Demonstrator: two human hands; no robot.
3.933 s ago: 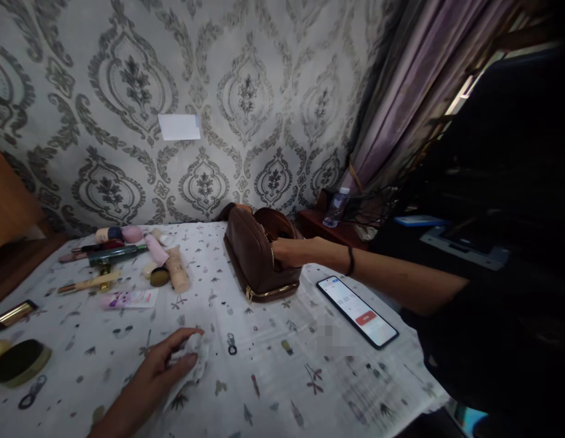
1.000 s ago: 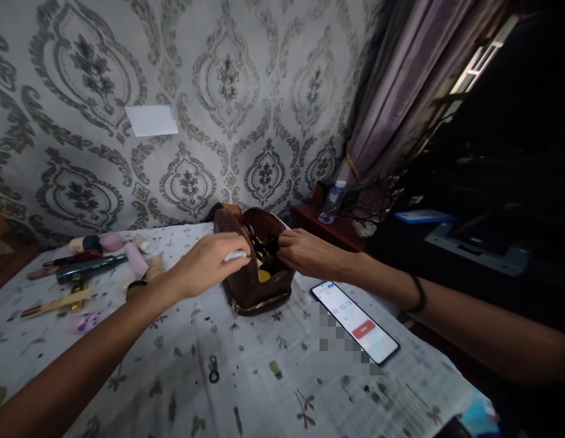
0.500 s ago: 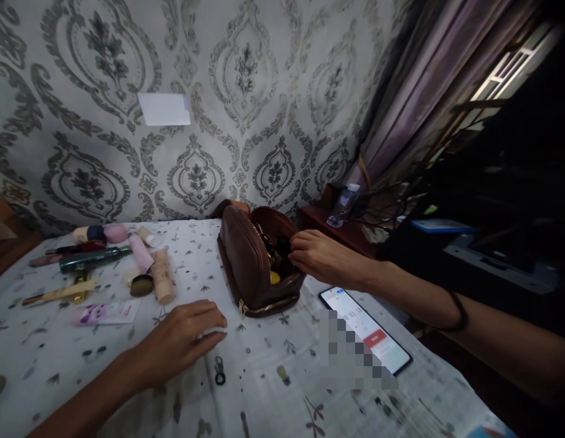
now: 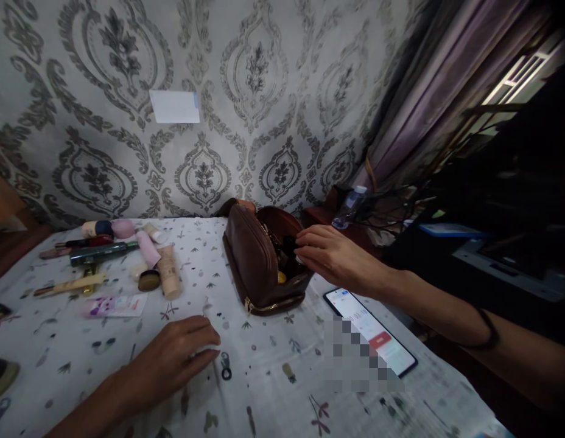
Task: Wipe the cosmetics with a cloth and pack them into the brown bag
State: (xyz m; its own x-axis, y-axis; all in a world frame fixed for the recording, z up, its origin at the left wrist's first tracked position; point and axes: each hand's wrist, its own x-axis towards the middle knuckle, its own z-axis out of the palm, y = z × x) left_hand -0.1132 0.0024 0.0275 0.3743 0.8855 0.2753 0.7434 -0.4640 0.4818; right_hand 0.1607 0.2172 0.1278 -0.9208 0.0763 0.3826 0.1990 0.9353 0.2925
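A brown leather bag (image 4: pixel 252 258) stands unzipped on the patterned cloth, with dark and gold items and a yellow piece inside. My right hand (image 4: pixel 340 258) is at the bag's right edge, its fingers bent together at the opening; a small whitish bit shows under the fingertips, too hidden to name. My left hand (image 4: pixel 173 359) rests palm down on the cloth in front of the bag, fingers loosely bent, thumb apart, nothing visible in it. Left of the bag lie a beige tube (image 4: pixel 169 272), a pink tube (image 4: pixel 148 248), a green bottle (image 4: pixel 102 253) and a white and purple tube (image 4: pixel 115 305).
A phone (image 4: pixel 378 340) with a lit screen lies right of the bag. Behind it, a clear bottle (image 4: pixel 350 208) stands on a dark red surface (image 4: pixel 316 218) near cables. Other cosmetics lie at the left, and a dark round-ended item (image 4: pixel 2 377) is at the left edge.
The view has shifted slightly, moving most things rightward. My left hand sits a bit lower and farther from the bag. My right hand remains at the opening, its fingers slightly raised.
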